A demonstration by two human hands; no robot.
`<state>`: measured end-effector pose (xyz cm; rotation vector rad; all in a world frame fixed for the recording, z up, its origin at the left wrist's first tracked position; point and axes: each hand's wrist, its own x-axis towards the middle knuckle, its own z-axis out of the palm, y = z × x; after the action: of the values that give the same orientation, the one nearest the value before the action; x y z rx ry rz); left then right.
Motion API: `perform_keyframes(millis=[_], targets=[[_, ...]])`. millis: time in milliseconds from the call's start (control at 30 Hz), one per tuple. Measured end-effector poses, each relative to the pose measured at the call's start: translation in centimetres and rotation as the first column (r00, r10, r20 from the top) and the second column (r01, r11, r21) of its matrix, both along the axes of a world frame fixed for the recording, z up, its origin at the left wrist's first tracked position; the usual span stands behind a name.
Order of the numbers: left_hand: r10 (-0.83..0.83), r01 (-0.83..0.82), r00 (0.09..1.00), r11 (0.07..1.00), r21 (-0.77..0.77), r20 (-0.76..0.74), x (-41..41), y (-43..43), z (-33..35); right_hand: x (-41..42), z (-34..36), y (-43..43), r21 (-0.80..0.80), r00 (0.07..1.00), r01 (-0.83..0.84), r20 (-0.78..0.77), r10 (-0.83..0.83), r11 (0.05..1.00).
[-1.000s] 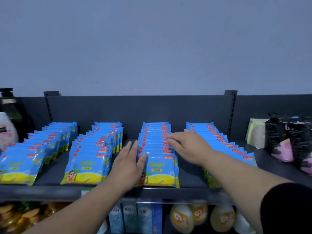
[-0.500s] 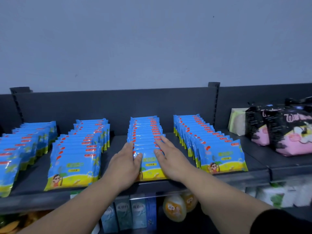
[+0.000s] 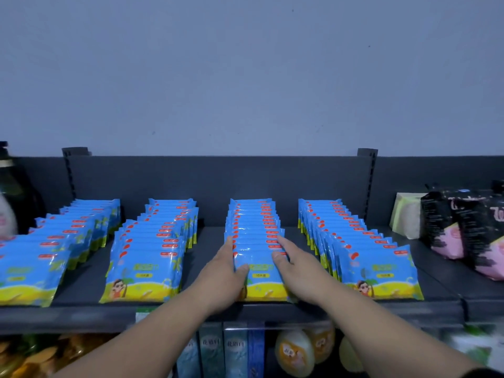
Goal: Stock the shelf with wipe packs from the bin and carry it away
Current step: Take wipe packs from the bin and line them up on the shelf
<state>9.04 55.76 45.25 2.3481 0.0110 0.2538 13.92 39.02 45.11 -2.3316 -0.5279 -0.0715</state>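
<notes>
Wipe packs [image 3: 256,241] stand in four rows on the shelf [image 3: 207,249]. The left hand [image 3: 221,279] and right hand [image 3: 297,274], fingers straight, press either side of the third row, squaring it. Stocking looks about done; next, lifting the bin, unseen here.

The left hand [image 3: 223,279] and right hand [image 3: 297,274] hide both side edges of the nearest wipe pack [image 3: 260,274]. The leftmost row [image 3: 41,257] and the black-and-pink bags [image 3: 477,230] are cut by the picture's edges. The far-left bottle [image 3: 11,192] is blurred.
</notes>
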Motion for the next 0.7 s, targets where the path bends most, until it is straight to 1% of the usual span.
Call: perform_keyframes(millis=[67,133,200,300,467,533,567,600,700], targets=[[0.021,-0.02,1.0,0.999,-0.027,0.014,0.3,0.1,0.5,0.6,0.2,0.0,0.082,1.0,-0.006,-0.006,0.007,0.997],[0.071,-0.068,0.997,0.996,-0.061,0.033,1.1,0.5,0.8,1.3,0.2,0.3,0.142,0.999,0.005,-0.045,0.002,0.99],[0.085,-0.084,0.996,0.994,-0.063,0.014,2.0,0.6,1.2,2.3,-0.1,0.5,0.145,0.997,-0.006,-0.081,0.018,0.989],[0.049,-0.053,0.997,0.995,-0.084,-0.055,3.0,0.5,1.5,3.4,-0.4,0.7,0.151,0.991,-0.022,-0.125,0.042,0.988],[0.021,-0.028,0.996,0.997,-0.072,-0.083,3.1,-0.3,1.7,3.5,-0.1,0.2,0.152,0.982,-0.075,-0.16,0.099,0.986],[0.013,-0.017,0.995,0.999,-0.033,-0.104,3.0,0.0,1.9,3.2,0.1,0.3,0.117,0.987,-0.073,-0.131,0.088,0.99],[0.03,-0.032,0.996,0.999,-0.021,-0.087,3.1,0.1,2.0,2.9,0.3,0.3,0.096,0.993,-0.057,-0.096,0.066,0.994],[0.06,-0.06,0.997,0.998,0.007,-0.056,3.4,0.2,2.0,2.5,0.6,0.3,0.078,0.998,-0.032,-0.051,0.036,0.996],[0.151,-0.159,0.987,0.975,0.158,0.057,3.8,-1.1,2.2,1.1,1.9,-0.6,0.044,0.996,0.02,0.087,-0.024,0.999]])
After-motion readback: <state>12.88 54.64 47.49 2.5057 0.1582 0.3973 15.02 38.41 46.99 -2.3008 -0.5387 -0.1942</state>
